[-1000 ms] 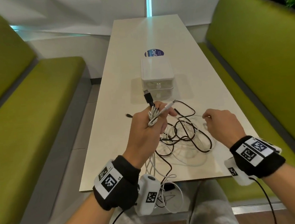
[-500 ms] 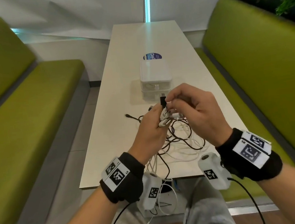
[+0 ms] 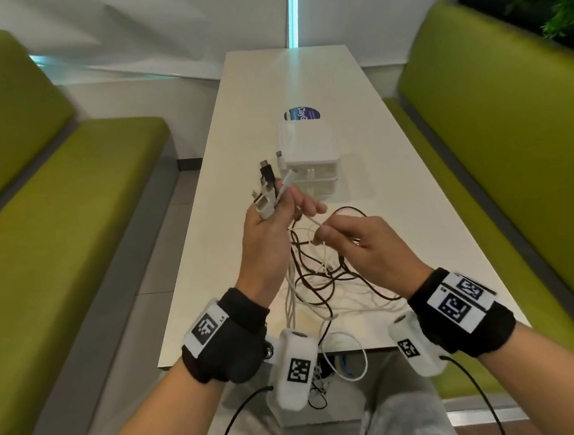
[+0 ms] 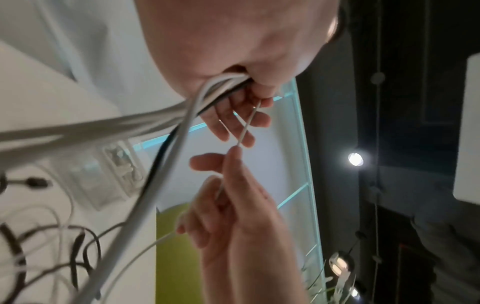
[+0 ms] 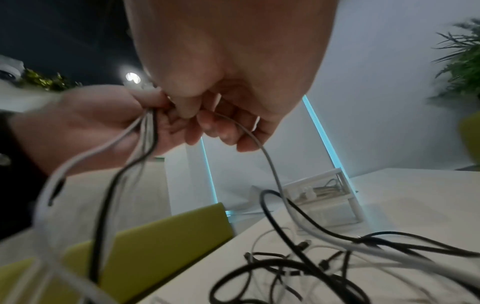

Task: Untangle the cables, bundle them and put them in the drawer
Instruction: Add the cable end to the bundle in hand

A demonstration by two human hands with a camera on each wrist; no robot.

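Observation:
My left hand (image 3: 272, 225) is raised over the table and grips several cable ends (image 3: 269, 187), black and white plugs sticking up out of the fist. Their cords (image 4: 145, 115) hang from it down to the tangle of black and white cables (image 3: 328, 276) on the table's near end. My right hand (image 3: 360, 246) is just right of the left and pinches one thin white cable (image 4: 244, 127) (image 5: 270, 164) that runs up to the left hand's fingers. The small white drawer unit (image 3: 310, 159) stands behind the hands, with its drawers closed.
The long white table (image 3: 417, 227) runs away from me between two green benches (image 3: 82, 212) (image 3: 498, 125). A round blue sticker (image 3: 302, 114) lies behind the drawer unit. Some cable loops (image 3: 345, 360) hang over the table's near edge.
My right hand let go of the black plug at the top of the left fist, dropped down and right, and now pinches a thin white cable. The left hand rose slightly.

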